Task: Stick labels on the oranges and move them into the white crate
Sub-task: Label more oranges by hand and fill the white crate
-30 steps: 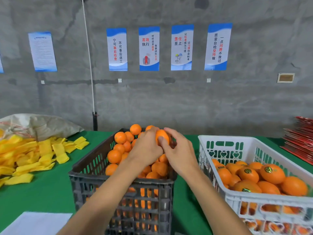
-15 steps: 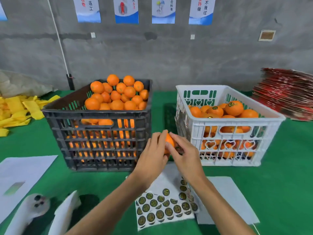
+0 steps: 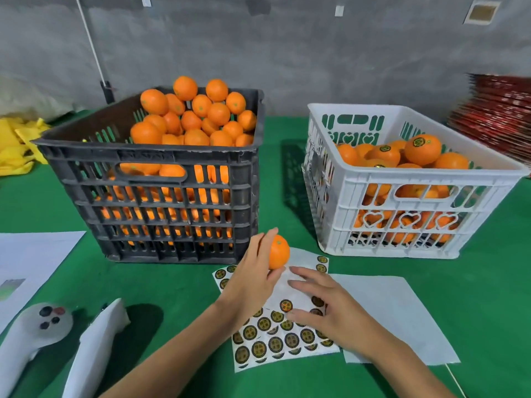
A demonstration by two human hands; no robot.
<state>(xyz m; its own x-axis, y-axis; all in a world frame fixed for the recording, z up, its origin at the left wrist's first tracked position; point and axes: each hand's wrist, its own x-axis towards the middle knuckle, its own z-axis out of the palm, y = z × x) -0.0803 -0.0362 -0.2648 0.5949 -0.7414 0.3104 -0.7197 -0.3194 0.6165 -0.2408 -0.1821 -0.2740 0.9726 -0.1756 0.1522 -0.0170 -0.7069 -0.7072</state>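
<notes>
My left hand [image 3: 253, 285] holds one orange [image 3: 278, 252] just above the label sheet [image 3: 275, 337], in front of the black crate [image 3: 161, 214]. My right hand [image 3: 324, 305] rests flat on the sheet with fingers spread, fingertips among the round gold-and-black labels; whether it pinches a label is unclear. The black crate is heaped with unlabelled oranges [image 3: 198, 116]. The white crate [image 3: 402, 196] at the right holds several oranges with labels [image 3: 422, 149].
The table is covered in green cloth [image 3: 482, 282]. White backing paper [image 3: 402, 317] lies under my right forearm, more white sheets [image 3: 31, 259] at the left. Two white devices [image 3: 40, 328] lie front left. Yellow cloths [image 3: 17, 145] and red stacked cartons [image 3: 500, 110] flank the crates.
Both hands brought the orange from the black crate down to the label sheet. My right hand has let go of the orange and dropped onto the sheet; the view tilted down.
</notes>
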